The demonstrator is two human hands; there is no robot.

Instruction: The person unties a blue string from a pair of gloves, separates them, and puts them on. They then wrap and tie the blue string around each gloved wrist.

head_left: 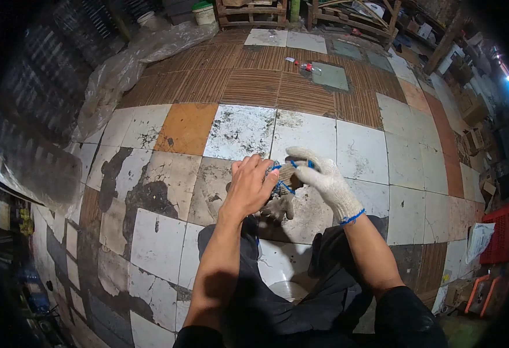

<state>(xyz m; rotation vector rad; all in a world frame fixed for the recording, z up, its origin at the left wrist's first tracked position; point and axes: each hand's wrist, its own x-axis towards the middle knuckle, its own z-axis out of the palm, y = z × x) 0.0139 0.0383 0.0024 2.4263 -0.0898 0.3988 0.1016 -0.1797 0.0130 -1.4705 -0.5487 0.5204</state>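
My left hand [248, 182] is bare, its back turned up and its fingers curled at the blue-edged opening of a soiled grey knit glove [278, 207]. That glove hangs between my knees, finger ends downward, partly hidden behind the left hand. My right hand [321, 181] wears an off-white knit glove with a blue wrist hem. Its thumb and fingers bend toward each other around the blue edging of the grey glove. Exactly where the fingertips grip is partly hidden.
Worn, patched floor tiles [307, 136] surround me. A clear bottle with a red label [309, 68] lies ahead. Plastic sheeting [106, 81] is at the left, wooden pallets [251, 14] at the back. A red crate [501, 232] stands right, and a pale seat [286, 267] shows between my legs.
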